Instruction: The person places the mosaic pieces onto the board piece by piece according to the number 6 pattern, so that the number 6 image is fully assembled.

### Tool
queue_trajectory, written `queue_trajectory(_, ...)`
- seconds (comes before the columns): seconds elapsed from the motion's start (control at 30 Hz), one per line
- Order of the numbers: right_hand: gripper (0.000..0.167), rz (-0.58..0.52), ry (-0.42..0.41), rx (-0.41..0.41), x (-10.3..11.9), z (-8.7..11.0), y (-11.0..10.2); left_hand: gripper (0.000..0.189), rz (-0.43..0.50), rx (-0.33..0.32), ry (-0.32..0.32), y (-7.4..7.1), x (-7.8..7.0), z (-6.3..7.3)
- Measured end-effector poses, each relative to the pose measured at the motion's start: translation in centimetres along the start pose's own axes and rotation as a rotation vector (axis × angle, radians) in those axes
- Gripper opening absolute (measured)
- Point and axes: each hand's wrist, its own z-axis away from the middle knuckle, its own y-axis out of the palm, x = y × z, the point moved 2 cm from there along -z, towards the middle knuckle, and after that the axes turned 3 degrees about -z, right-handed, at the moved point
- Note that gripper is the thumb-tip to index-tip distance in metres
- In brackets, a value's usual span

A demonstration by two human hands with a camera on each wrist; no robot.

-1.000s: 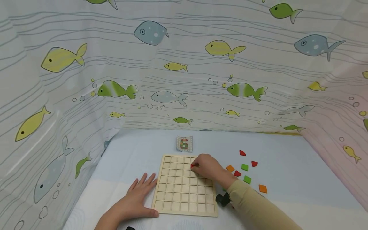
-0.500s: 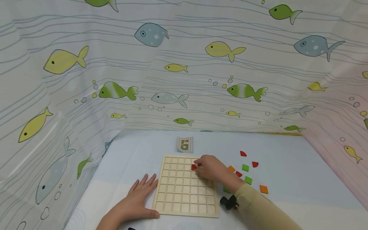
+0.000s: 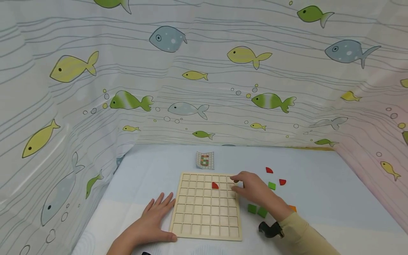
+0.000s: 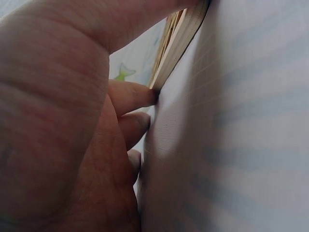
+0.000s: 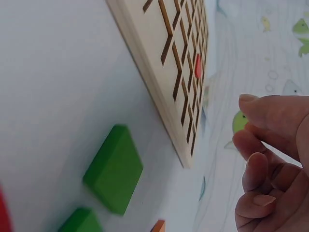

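Observation:
A wooden grid board (image 3: 197, 200) lies on the table, and one red quarter-circle piece (image 3: 215, 185) sits in a cell of its upper part. My left hand (image 3: 148, 223) rests on the table at the board's left side, fingers spread. Its thumb and a fingertip touch the edge, as the left wrist view (image 4: 135, 92) of the fingers confirms. Over the board's upper right edge hovers my right hand (image 3: 253, 189), with thumb and index finger apart and nothing between them. Its other fingers are loosely bent in the right wrist view.
Right of the board lie green squares (image 3: 252, 208), red quarter-circles (image 3: 269, 170) and an orange piece (image 3: 292, 208) partly behind the arm. A small card (image 3: 205, 160) printed with a coloured figure on a grid lies behind the board. Fish-patterned curtains (image 3: 220, 92) surround the table.
My right hand has let go of the red quarter-circle, which stays in its cell, and has moved right to the board's edge. The left hand has kept its place.

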Motion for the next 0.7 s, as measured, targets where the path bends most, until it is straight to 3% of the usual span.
queue_trajectory(0.27, 0.040, -0.041, 0.066, -0.070, -2.6, 2.8, -0.8, 0.120, 0.003, 0.026, -0.052, -0.2, -0.4, -0.2)
queue_trajectory(0.5, 0.038, -0.071, 0.102, -0.103, -4.9, 5.1, -1.0, 0.120, -0.001, 0.021, -0.057, -0.2, -0.3, -0.3)
queue_trajectory(0.7, 0.036, -0.068, 0.190, -0.121, -6.1, 6.5, -1.5, 0.120, 0.003, 0.015, -0.052, -0.2, -0.4, -0.1)
